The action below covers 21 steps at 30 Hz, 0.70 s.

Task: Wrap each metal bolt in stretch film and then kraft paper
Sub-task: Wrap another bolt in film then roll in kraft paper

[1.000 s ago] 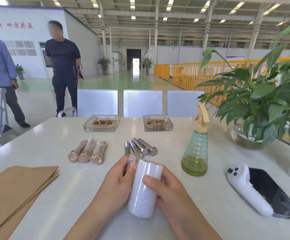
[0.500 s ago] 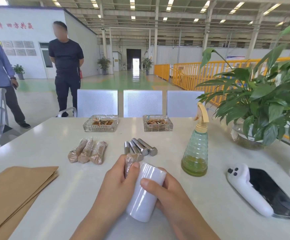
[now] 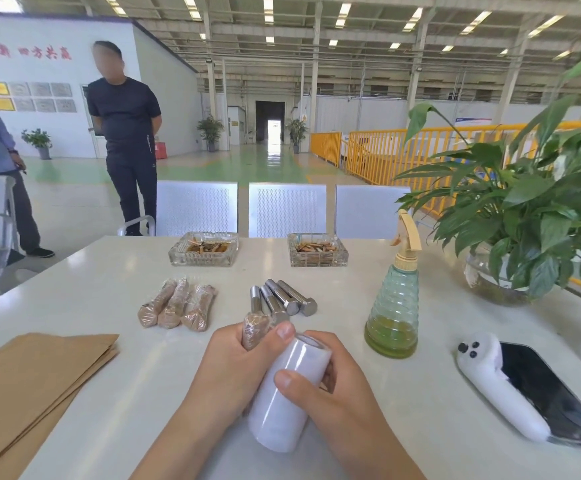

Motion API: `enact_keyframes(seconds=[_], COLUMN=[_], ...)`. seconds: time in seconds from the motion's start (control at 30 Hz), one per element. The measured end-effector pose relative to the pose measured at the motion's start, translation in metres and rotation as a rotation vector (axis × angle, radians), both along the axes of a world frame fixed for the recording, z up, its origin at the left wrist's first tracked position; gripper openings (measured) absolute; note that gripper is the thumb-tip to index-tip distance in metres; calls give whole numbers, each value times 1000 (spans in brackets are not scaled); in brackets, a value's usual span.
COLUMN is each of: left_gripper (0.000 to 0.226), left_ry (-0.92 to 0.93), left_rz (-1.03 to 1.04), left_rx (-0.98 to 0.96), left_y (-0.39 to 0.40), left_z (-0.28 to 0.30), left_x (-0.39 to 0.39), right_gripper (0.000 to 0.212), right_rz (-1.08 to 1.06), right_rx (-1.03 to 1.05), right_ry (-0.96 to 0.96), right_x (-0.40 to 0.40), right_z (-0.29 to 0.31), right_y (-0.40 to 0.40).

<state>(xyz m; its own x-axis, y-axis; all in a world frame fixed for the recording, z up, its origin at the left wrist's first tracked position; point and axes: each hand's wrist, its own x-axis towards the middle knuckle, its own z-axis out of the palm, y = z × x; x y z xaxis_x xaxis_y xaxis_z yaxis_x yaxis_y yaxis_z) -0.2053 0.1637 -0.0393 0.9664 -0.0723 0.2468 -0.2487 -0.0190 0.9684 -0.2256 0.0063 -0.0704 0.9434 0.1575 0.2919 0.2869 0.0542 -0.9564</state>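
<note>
At the 6 o'clock edge of the white worktop [image 3: 115, 403], both hands meet around a roll of stretch film [image 3: 287, 393] that leans with its open core end toward 12 o'clock. The left hand [image 3: 233, 372] grips a wrapped bolt [image 3: 255, 329], brown paper under shiny film, whose end pokes up out of the fist, while its thumb presses on the top of the roll. The right hand [image 3: 337, 389] curls round the roll from the 3 o'clock side, thumb across its front. Just beyond the hands toward 12 o'clock lies a cluster of bare metal bolts [image 3: 282, 301], side by side and touching, heads nearest the hands. At about 10 o'clock from the hands, three finished wrapped bolts [image 3: 177, 305] lie in a row, touching one another. A stack of kraft paper sheets [image 3: 36, 382] sits at 9 o'clock, running off the near left edge. At 12 o'clock, near the far edge, stand two glass ashtrays [image 3: 204, 249] holding cigarette butts. At 2 o'clock stands a green spray bottle [image 3: 393, 306], with a potted plant [image 3: 524, 220] further right. At 3 o'clock a white handheld controller [image 3: 496, 382] rests partly on a dark phone [image 3: 552, 393].
</note>
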Motion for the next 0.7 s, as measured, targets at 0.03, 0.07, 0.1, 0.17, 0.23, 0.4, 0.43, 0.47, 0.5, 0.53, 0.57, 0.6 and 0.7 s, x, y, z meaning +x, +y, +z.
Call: enact_keyframes(seconds=[0.03,0.07,0.1,0.17,0.23,0.4,0.43,0.47,0.5,0.53,0.57,0.6,0.7], left_gripper=[46,41,40,44,42,42,44,48,53,58,62,65,60], left_ry=[1,-3,-8,-15,-24,-67,-72,-81,-89,-98,-105,-113,-123], left_rz=[-6,-13,-20,-35,-52,-88,-72,-56,-34,-13,4,9,-35], left_rx=[8,18,30,40,43,-40,-41,-40,-38,-39,-43,-46,-23], left_y=[0,0,1,3,5,-2,-2,-2,-1,-1,0,1,5], left_z=[2,4,5,6,6,9,10,9,9,8,7,6,3], left_x=[-1,-1,-2,-1,-1,-3,-3,-2,-1,0,1,1,3], right_gripper=[41,39,38,41,46,54,55,57,57,57,57,58,58], right_rz=[-11,-19,-28,-50,-79,-143,-158,-173,-184,-191,-197,-201,-188], right_rx=[-13,-26,-36,-53,-82,-134,-136,-137,-138,-135,-133,-131,-135], right_ry=[-17,-32,-45,-64,-87,-112,-112,-109,-105,-104,-105,-104,-105], right_x=[0,0,-1,-1,-2,0,1,1,0,0,0,0,-1], right_z=[0,-1,-2,-3,-3,-8,-9,-10,-10,-11,-11,-12,-12], right_y=[0,1,2,3,4,5,5,6,7,8,8,9,10])
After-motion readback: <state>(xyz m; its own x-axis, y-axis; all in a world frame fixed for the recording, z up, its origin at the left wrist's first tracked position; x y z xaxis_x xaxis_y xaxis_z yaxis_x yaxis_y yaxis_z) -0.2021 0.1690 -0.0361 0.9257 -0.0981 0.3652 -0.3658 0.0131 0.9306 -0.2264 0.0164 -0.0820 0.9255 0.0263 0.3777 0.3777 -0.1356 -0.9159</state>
